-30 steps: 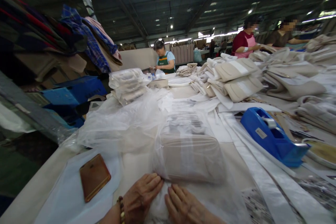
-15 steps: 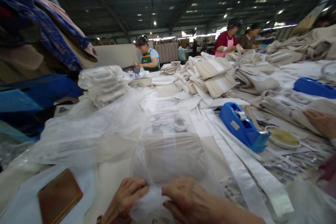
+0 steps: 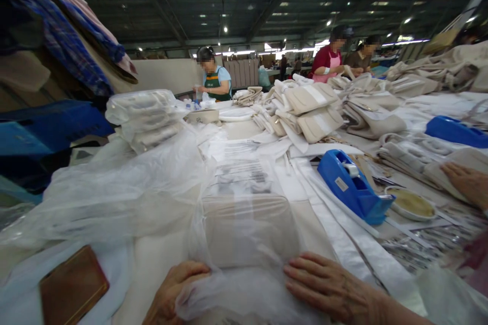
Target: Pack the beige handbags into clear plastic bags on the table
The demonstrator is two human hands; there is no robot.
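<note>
In front of me lies a clear plastic bag [image 3: 229, 289] with a flat beige item [image 3: 247, 231] inside, a pale vertical band showing through the film. My left hand [image 3: 177, 289] is at the bag's near left edge, fingers curled on the film; part of its grip is hidden. My right hand [image 3: 328, 282] rests on the near right side of the plastic, fingers stretched out and lying flat. Between the two hands the loose end of the bag bunches up in folds.
A blue tape dispenser [image 3: 353, 185] and a round shallow dish [image 3: 409, 203] stand to the right. A co-worker's hand [image 3: 467, 183] touches beige pieces there. Stacked wrapped packages [image 3: 143, 117] and a brown phone-like object [image 3: 74, 287] are at left. Beige goods [image 3: 312, 99] pile up behind.
My right hand has moved right and flattened out, away from my left hand. The bag's loose near end has spread wider between them. My left hand has stayed at the left edge.
</note>
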